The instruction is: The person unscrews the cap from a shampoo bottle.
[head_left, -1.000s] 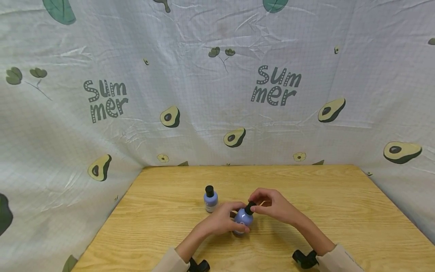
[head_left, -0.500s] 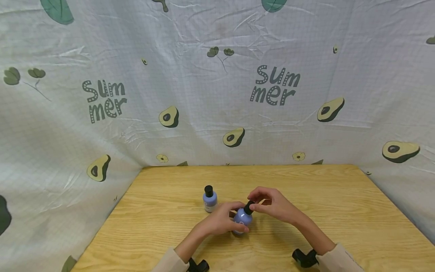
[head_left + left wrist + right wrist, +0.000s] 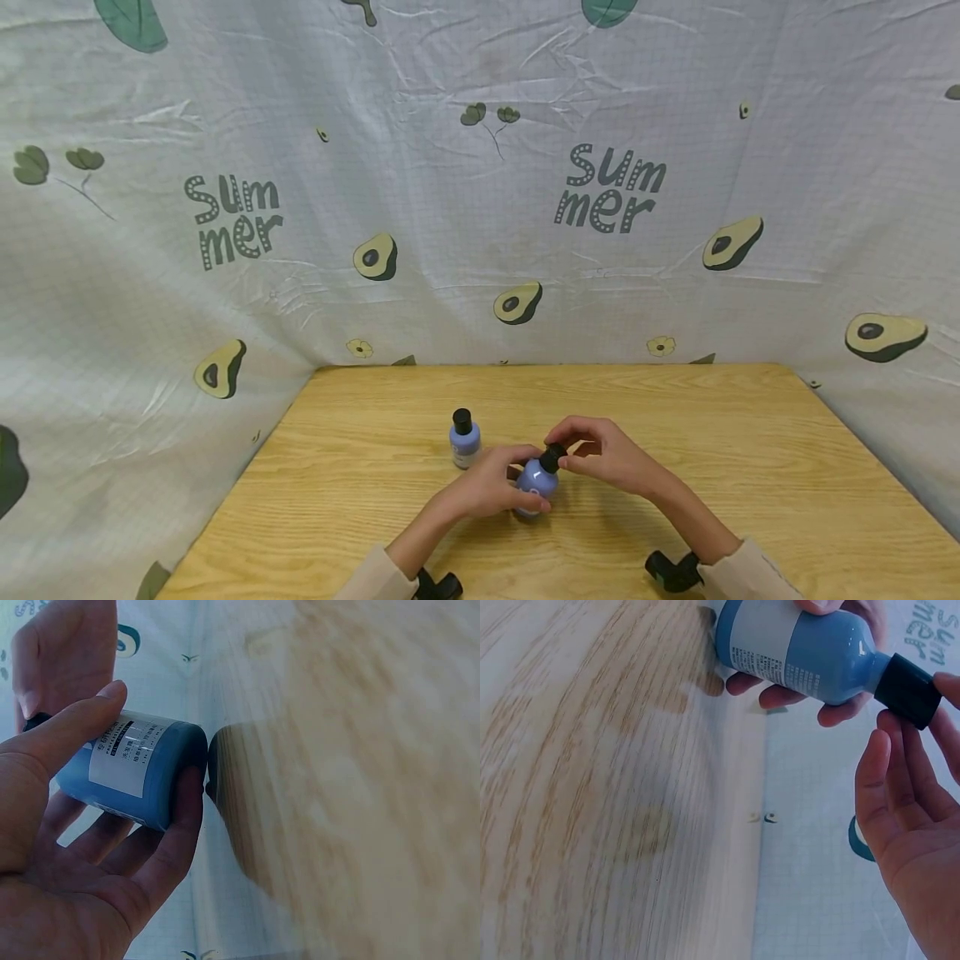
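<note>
My left hand (image 3: 491, 485) grips a small periwinkle-blue bottle (image 3: 537, 478) with a white printed label, thumb on one side and fingers round the other. The left wrist view shows its little finger at the base of the bottle (image 3: 161, 780), close over the tabletop. The bottle leans to the right. Its black cap (image 3: 907, 690) is pinched between the thumb and fingers of my right hand (image 3: 611, 454). A short stretch of blue neck shows below the cap in the right wrist view. A second blue bottle (image 3: 465, 443) with a black cap stands upright beyond my left hand.
The wooden table (image 3: 360, 467) has a pale cloth (image 3: 450, 250) behind it and along its sides, printed with avocados and lettering. Black wrist devices (image 3: 672, 572) sit at both beige cuffs, low over the front of the table.
The fingers of my right hand have shifted slightly round the cap, so more of it shows now. My left hand and both bottles stay where they were.
</note>
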Demonstrator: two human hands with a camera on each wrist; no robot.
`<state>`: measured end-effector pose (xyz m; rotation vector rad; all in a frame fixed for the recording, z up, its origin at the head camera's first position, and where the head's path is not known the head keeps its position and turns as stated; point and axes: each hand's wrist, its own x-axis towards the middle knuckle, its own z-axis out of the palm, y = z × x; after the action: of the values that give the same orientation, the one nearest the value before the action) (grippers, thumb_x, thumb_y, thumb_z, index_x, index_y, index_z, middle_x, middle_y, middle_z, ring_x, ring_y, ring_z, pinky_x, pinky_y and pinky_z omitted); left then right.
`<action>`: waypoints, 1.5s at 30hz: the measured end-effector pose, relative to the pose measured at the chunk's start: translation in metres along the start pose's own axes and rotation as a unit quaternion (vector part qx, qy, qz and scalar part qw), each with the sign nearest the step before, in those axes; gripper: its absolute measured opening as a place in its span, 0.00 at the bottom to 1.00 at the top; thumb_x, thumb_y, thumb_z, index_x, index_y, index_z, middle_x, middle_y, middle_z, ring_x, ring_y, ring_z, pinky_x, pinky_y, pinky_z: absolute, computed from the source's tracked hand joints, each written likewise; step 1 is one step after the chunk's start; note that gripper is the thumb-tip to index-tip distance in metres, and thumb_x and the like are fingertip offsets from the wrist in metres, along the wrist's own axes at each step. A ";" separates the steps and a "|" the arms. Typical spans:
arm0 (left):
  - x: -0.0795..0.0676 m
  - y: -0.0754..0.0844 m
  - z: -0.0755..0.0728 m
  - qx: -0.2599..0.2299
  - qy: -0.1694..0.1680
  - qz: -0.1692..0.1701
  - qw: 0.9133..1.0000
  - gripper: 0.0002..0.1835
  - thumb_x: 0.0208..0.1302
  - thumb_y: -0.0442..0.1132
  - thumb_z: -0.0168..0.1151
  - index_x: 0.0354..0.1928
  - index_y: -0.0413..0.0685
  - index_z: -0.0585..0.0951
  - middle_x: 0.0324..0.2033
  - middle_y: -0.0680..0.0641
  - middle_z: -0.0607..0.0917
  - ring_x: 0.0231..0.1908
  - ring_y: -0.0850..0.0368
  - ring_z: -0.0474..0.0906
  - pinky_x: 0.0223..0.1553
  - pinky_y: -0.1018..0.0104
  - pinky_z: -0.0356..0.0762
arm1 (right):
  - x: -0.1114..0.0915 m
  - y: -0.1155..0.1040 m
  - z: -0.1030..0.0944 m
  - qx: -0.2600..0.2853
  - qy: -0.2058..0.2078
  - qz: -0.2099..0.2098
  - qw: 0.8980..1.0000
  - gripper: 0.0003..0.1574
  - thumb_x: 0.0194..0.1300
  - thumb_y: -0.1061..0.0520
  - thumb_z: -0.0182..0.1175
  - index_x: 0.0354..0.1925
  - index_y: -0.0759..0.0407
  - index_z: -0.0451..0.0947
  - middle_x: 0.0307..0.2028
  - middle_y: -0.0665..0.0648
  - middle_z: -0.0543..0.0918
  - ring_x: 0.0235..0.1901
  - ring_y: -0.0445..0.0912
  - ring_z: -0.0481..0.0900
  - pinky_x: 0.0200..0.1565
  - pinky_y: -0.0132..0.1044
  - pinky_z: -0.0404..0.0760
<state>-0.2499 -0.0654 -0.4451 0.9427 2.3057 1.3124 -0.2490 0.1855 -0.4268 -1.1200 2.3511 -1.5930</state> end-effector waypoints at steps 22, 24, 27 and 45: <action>0.000 0.000 0.001 -0.005 -0.001 -0.013 1.000 0.27 0.62 0.43 0.76 0.63 0.63 0.81 0.59 0.54 0.85 0.55 0.60 0.84 0.53 0.69 0.82 | 0.000 0.001 0.002 -0.005 0.005 -0.003 1.000 0.14 0.72 0.61 0.63 0.53 0.67 0.80 0.48 0.67 0.84 0.46 0.40 0.83 0.48 0.35 0.85; 0.000 0.001 0.001 -0.005 0.002 -0.013 1.000 0.26 0.61 0.43 0.76 0.62 0.63 0.82 0.58 0.54 0.85 0.55 0.60 0.84 0.53 0.69 0.82 | 0.000 0.000 0.003 -0.008 0.007 -0.005 1.000 0.14 0.72 0.61 0.63 0.54 0.64 0.80 0.48 0.66 0.84 0.46 0.40 0.83 0.47 0.35 0.85; 0.001 0.001 0.001 -0.006 0.002 -0.010 1.000 0.26 0.62 0.43 0.76 0.62 0.63 0.82 0.58 0.54 0.85 0.55 0.61 0.84 0.53 0.70 0.82 | 0.000 -0.001 0.003 -0.012 0.014 0.007 1.000 0.14 0.72 0.59 0.64 0.54 0.58 0.81 0.49 0.63 0.84 0.46 0.40 0.83 0.48 0.36 0.85; 0.000 0.001 0.001 0.000 0.003 -0.016 1.000 0.27 0.61 0.44 0.77 0.62 0.63 0.81 0.59 0.54 0.85 0.55 0.59 0.84 0.53 0.69 0.82 | 0.001 0.000 0.003 -0.011 0.006 0.000 1.000 0.16 0.72 0.61 0.63 0.53 0.70 0.79 0.48 0.66 0.84 0.46 0.40 0.83 0.47 0.36 0.85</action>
<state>-0.2489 -0.0638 -0.4446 0.9009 2.3159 1.3030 -0.2479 0.1826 -0.4277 -1.1189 2.3807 -1.5819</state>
